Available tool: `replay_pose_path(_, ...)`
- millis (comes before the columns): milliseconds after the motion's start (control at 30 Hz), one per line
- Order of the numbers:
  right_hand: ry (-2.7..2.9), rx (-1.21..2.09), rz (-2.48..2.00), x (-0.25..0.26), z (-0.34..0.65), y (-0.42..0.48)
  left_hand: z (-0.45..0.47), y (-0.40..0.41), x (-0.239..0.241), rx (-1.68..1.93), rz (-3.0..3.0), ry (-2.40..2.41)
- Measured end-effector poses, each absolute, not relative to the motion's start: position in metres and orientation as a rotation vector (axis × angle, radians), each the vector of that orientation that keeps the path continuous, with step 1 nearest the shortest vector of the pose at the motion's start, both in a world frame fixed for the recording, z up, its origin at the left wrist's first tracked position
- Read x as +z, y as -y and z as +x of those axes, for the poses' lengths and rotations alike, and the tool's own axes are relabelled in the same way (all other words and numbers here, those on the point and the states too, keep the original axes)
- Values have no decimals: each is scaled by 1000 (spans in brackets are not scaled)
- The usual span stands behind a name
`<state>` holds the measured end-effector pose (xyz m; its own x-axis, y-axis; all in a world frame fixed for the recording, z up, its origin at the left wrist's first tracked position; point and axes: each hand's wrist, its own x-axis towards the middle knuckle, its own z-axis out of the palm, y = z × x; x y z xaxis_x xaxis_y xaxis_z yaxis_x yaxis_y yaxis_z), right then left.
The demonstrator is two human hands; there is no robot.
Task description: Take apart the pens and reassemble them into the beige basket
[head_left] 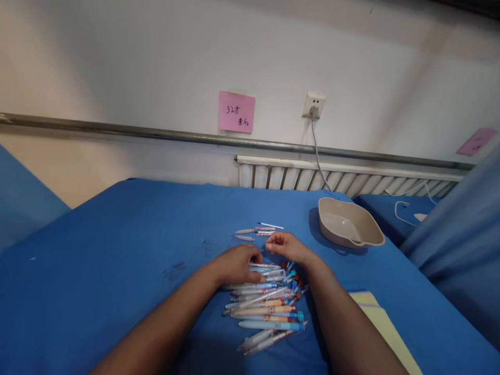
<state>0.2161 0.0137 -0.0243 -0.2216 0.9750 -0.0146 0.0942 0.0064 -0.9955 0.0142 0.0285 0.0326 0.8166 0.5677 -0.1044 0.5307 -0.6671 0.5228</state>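
Observation:
A pile of pens (269,311) lies on the blue cloth, many with pale blue, orange or clear barrels. My left hand (240,264) rests at the far left side of the pile, thumb and fingers apart, touching the pens there. Just beyond the pile, my right hand (288,247) has its fingers curled into a pinch. Whatever those fingertips hold, if anything, is too small to make out. Past both hands are some pen parts (245,238) and a thin refill (271,225). Small brown and blue pen tops (297,284) cluster at the right ends of the pens.
A beige basin (346,224) stands at the right on the blue-covered table (117,250). Yellow paper (380,323) lies beside my right forearm. Behind are a radiator (289,177), a metal rail (156,134) and a plugged-in cable (317,151). A blue curtain (461,245) hangs at right.

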Motion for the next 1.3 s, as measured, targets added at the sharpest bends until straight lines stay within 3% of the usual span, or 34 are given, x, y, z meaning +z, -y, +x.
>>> replay_pose_path(267,1426,1324,-1172,-28,213,-17,13,-32,31,43,2495,-772)
replay_pose_path(600,1493,1432,-1156,-21,202,-11,13,-45,20,376,2490,-994)
replay_pose_path(967,1490,1178,-1253,-34,202,-17,1,-48,24,141,2471,-880)
replay_pose_path(1300,1422,1222,-1244,-28,199,-18,7,-52,20,479,2369,-953)
